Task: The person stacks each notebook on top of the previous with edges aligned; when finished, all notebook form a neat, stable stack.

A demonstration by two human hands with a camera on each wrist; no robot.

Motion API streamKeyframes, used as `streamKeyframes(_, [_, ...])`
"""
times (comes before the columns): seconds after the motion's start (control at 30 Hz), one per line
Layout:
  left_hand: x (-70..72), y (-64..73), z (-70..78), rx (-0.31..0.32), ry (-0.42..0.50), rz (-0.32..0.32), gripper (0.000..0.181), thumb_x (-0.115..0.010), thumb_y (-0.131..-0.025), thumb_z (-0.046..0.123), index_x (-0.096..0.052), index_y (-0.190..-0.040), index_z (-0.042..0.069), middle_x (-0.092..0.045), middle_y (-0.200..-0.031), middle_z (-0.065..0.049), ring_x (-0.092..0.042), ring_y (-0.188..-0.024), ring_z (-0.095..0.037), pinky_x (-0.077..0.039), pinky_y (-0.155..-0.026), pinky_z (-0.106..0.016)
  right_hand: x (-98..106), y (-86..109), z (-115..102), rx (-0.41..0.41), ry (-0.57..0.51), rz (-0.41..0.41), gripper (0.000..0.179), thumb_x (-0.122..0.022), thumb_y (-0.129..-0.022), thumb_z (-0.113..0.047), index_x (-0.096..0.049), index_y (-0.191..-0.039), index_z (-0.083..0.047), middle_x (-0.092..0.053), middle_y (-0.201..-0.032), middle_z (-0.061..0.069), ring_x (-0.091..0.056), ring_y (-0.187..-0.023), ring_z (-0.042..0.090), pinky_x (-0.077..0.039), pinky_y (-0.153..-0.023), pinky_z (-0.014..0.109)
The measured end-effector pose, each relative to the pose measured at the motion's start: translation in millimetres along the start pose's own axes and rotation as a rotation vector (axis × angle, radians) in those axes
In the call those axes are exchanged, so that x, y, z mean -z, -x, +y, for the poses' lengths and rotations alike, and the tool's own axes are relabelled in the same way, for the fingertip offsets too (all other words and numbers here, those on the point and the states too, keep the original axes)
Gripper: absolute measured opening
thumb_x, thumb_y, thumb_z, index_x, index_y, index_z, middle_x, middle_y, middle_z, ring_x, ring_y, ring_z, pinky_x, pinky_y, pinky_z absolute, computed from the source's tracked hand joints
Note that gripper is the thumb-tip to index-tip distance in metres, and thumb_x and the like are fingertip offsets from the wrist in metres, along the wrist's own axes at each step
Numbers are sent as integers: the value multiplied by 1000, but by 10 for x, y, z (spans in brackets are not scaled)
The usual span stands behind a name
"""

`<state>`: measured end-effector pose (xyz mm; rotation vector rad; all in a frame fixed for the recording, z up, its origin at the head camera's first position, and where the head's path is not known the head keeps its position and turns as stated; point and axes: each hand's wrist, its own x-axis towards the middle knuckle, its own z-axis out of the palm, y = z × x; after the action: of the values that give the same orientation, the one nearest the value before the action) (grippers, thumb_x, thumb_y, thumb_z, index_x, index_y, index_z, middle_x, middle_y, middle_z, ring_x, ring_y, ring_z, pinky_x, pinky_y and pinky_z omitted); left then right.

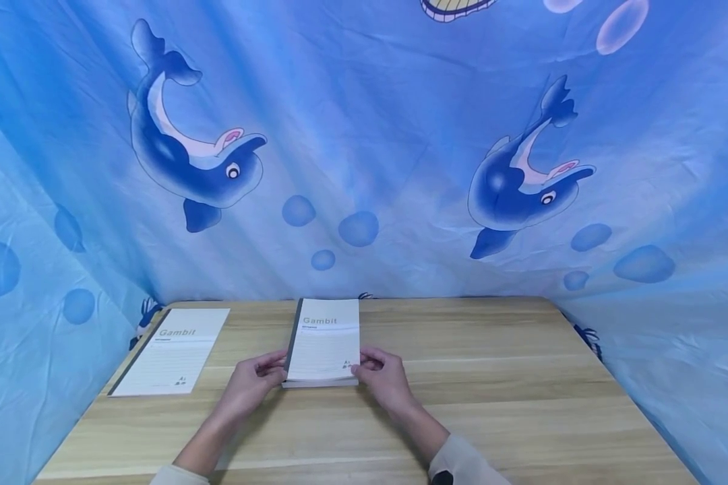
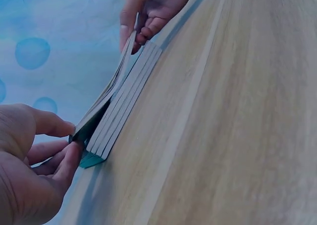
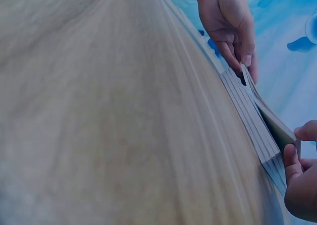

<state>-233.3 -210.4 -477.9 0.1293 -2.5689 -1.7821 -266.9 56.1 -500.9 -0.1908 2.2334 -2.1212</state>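
A white "Gambit" notebook (image 1: 324,347) with a dark spine lies uppermost on a stack of several notebooks (image 2: 128,103). My left hand (image 1: 251,382) pinches its spine side at the near corner, thumb and fingertips on the cover edge. At the opposite side my right hand (image 1: 388,382) pinches the near right corner between thumb and fingers. Both wrist views show the top notebook's near edge raised, with a narrow dark gap above the stack. Apart from these, a second "Gambit" notebook (image 1: 171,351) lies flat to the left.
The wooden table (image 1: 497,391) spreads out to the right and in front of the stack. Behind it and at both sides hangs a blue curtain (image 1: 376,148) printed with dolphins and bubbles, close to the table's back edge.
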Motion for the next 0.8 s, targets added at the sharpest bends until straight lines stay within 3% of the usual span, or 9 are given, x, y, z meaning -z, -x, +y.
streamKeyframes(0.2, [6,-12,-28,-25,-85,29,45,-71,-92,5,-63,-136,-3,-70,-128,-19,-67,-116,-27,-53,-84,-10,-3,1,35,40,31,-17,46,-76,-87,-3,-64,-130,10,-69,-112,21,-62,-90,13,-53,-68,11])
streamKeyframes(0.33, [3,-37,-50,-33,-96,21,50,-76,-89,5,-63,-137,-2,-69,-128,-18,-66,-117,-27,-54,-87,-12,0,7,39,43,52,-22,45,-76,-87,-3,-66,-128,10,-69,-111,21,-61,-90,14,-53,-69,11])
streamKeyframes(0.57, [7,-60,-95,-58,-125,5,66,-84,-79,4,-60,-140,-3,-66,-131,-18,-65,-121,-28,-58,-101,-29,31,7,65,37,85,-46,49,-77,-83,-1,-64,-129,11,-68,-108,18,-58,-90,15,-52,-70,11])
streamKeyframes(0.8, [23,-95,-150,-84,-100,-12,64,-84,-81,3,-60,-140,-4,-65,-132,-19,-64,-122,-29,-58,-100,-24,65,-5,88,49,101,-109,54,-79,-80,1,-64,-131,10,-64,-108,17,-57,-91,16,-53,-71,11])
